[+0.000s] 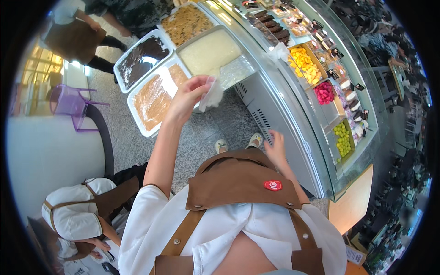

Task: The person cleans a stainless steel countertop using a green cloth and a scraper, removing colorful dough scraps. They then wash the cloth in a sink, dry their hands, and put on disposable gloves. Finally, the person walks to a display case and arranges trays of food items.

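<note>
My left hand (188, 94) is raised over the trays and pinches a thin, translucent whitish piece (211, 95). It could be plastic film or a soft sheet; I cannot tell. Below and left of it is a white tray of tan crumbs (151, 99), partly under clear film. Just beyond my fingers lies a metal tray of pale cream-coloured food (209, 51), with clear plastic (237, 71) at its near corner. My right hand (276, 147), slightly blurred, hangs low beside the vented cabinet front, its fingers apart and nothing visible in them.
White trays of dark crumbs (144, 60) and speckled brown food (187, 24) stand further off. A glass display case (309, 144) on the right holds cut mango (304, 65), pink fruit (324, 92) and green grapes (342, 139). Co-workers (74, 209) and a purple chair (70, 103) are at left.
</note>
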The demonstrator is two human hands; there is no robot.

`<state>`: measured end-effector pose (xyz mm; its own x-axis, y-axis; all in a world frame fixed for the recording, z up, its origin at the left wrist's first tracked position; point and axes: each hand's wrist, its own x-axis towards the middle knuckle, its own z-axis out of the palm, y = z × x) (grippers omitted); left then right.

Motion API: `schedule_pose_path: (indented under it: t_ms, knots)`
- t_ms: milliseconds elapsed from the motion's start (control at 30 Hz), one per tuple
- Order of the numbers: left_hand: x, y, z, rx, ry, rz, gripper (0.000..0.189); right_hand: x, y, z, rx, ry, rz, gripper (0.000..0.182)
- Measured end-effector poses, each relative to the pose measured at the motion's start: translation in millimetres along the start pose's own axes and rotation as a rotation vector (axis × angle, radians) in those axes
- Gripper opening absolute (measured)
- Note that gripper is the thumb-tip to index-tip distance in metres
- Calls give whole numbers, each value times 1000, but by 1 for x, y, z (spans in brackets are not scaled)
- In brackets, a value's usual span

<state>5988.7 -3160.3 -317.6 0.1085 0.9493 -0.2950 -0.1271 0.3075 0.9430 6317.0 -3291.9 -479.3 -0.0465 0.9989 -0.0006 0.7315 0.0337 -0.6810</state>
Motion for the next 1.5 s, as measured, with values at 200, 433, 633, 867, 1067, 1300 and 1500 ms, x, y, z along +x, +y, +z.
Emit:
schedule_pose_path:
  t_ms: [200,433,633,867,1067,1300,1500]
  knots:
    - [16,32,6,424,-192,118,22,161,-197,-60,692,-148,-227,46]
    - [-2,67,-6,269,-17,599,52,199,-188,-80,614,-330,-157,19]
    - [-68,-130,-55,-139,-155,-283,54,184,-162,-95,615,-345,-164,15]
    - [-171,-274,-72,422,347,-587,45,148,-135,-110,569,-122,-177,16]
    - [-219,-318,-52,-92,313,-1034,49,141,-103,-105,607,-68,-242,16]
    - [-206,-296,-5,-107,288,-1029,55,133,-84,-129,689,-118,-275,8]
    - [-169,-315,63,245,424,-818,60,135,-79,-146,644,-208,-377,9]
